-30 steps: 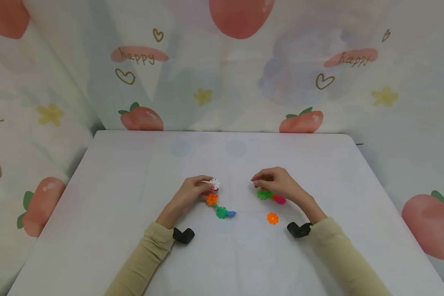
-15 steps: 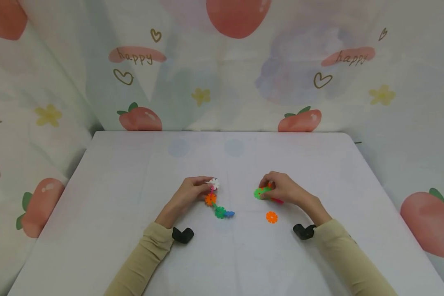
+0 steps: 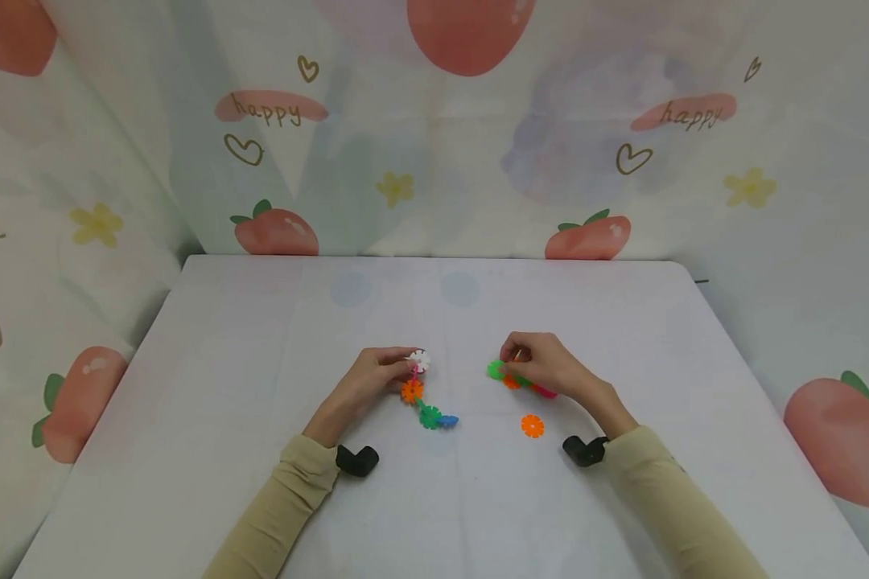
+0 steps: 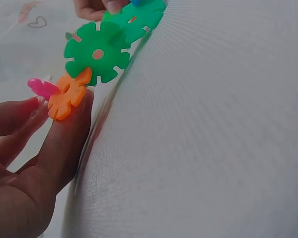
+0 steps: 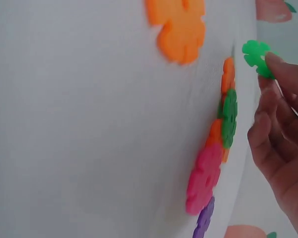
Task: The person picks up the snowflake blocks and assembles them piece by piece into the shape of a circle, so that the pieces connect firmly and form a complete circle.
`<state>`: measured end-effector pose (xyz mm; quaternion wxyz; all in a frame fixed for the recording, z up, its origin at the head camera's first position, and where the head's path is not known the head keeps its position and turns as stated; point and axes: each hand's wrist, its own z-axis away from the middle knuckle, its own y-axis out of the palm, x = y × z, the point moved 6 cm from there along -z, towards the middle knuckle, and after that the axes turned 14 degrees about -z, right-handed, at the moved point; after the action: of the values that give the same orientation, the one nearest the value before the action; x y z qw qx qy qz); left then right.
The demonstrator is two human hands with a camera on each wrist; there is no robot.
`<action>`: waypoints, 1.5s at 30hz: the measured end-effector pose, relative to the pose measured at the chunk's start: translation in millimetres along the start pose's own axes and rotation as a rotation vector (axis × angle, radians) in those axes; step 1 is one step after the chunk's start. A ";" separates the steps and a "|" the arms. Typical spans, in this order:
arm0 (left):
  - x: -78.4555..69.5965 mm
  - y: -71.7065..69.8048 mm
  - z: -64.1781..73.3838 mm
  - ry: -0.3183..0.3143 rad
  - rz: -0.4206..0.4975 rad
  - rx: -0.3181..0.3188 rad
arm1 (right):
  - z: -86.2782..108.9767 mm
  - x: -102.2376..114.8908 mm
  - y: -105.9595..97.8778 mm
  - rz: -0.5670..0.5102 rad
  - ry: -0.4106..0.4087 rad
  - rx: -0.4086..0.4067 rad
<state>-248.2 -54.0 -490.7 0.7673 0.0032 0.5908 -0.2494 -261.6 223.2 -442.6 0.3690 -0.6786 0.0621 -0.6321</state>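
In the head view, the left hand [image 3: 368, 383] pinches the white end of a disc chain [image 3: 412, 392], which runs toward the person, then bends right to a blue disc [image 3: 447, 420]; the right hand [image 3: 546, 360] pinches a bright green disc [image 3: 495, 370]. In the left wrist view, the chain slants up rightward, its blue end cropped. In the right wrist view, the grip partly covers the bright green disc.

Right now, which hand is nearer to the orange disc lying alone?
Right: the right hand is just beyond the orange disc; the left hand is farther off, to its left.
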 end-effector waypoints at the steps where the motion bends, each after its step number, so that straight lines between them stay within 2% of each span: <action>1: -0.2 -0.1 0.3 0.000 -0.003 0.001 | -1.3 2.5 1.2 -0.011 -0.010 -0.005; 6: -0.2 -1.0 1.3 -0.001 -0.009 0.001 | -8.5 13.5 9.1 -0.106 -0.009 -0.030; 10: 1.1 -2.1 0.9 -0.017 -0.002 -0.010 | -15.7 20.6 18.4 -0.217 -0.004 -0.025; 13: 2.4 -2.3 0.7 -0.025 0.005 -0.013 | -21.0 24.9 24.8 -0.250 -0.016 -0.015; 22: 3.0 -0.6 0.1 -0.030 0.018 -0.002 | -33.1 36.5 38.2 -0.225 -0.068 -0.044; 29: 1.1 1.3 -1.5 -0.004 0.020 0.013 | -39.3 44.6 48.8 -0.286 -0.056 -0.046; 34: 0.2 1.2 -1.6 0.000 0.021 0.016 | -42.4 49.9 54.0 -0.301 -0.104 -0.059; 40: -0.8 -0.9 -0.5 0.004 0.009 0.009 | -45.5 55.2 54.2 -0.242 -0.166 -0.106; 45: -3.1 -1.8 1.3 -0.011 0.010 0.003 | -47.6 51.1 56.0 -0.361 -0.123 -0.078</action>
<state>-248.3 -54.8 -487.0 0.7718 0.0059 0.5861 -0.2465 -273.3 134.6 -437.0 0.2260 -0.7297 -0.0589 -0.6426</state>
